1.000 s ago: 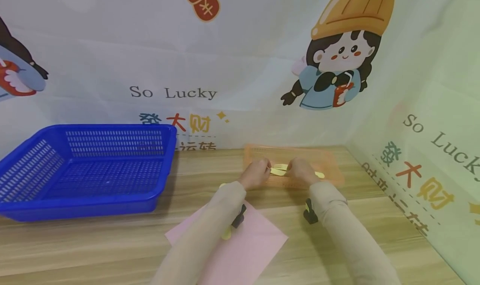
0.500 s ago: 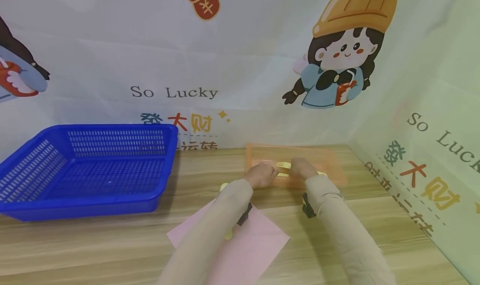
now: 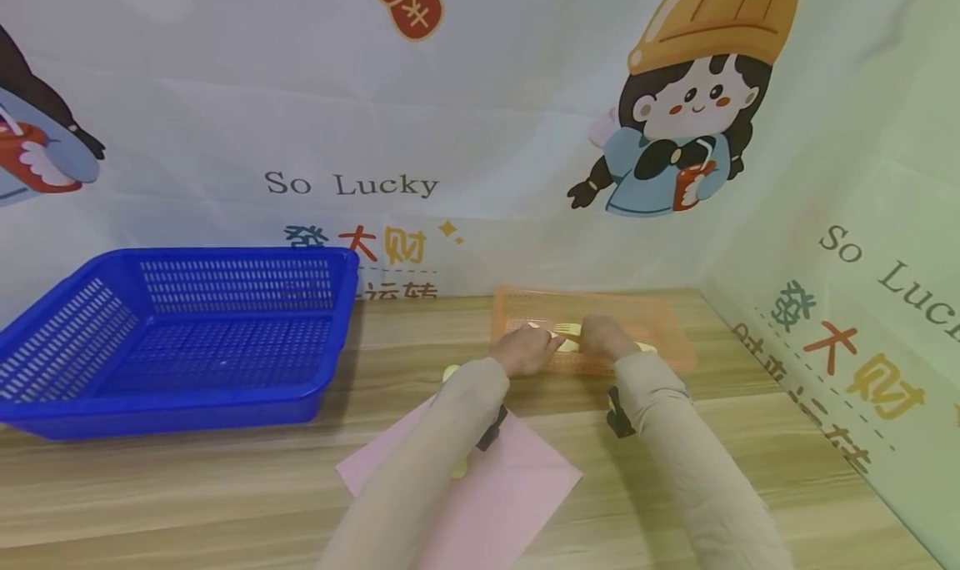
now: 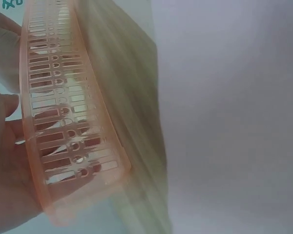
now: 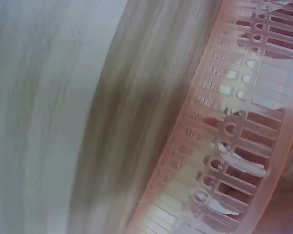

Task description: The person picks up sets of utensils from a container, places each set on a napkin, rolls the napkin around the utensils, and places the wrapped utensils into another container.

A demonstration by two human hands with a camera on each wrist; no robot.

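Note:
An orange plastic basket [image 3: 510, 307] with slotted walls stands at the back of the table. Both hands reach into it over its near wall. Inside lie a yellow fork [image 3: 567, 330], a pale yellow utensil [image 3: 567, 347] just below it, and another yellow piece [image 3: 646, 348] to the right. My left hand [image 3: 527, 350] is beside the fork's tines, its thumb and fingers partly behind the slotted wall in the left wrist view. My right hand [image 3: 606, 338] bends down over the fork's other end. The right fingertips are hidden, and whether either hand grips a utensil is unclear.
A large blue basket [image 3: 225, 412] stands at the left. A pink sheet [image 3: 517, 487] lies on the wooden table [image 3: 225, 495] under the left forearm, with yellow pieces [image 3: 459, 467] partly covered by the sleeve. A printed cloth [image 3: 487, 137] hangs behind.
My left hand has shifted slightly right and turned, drawing away from the fork's tines. The fork sits a little further right. My right hand has barely moved.

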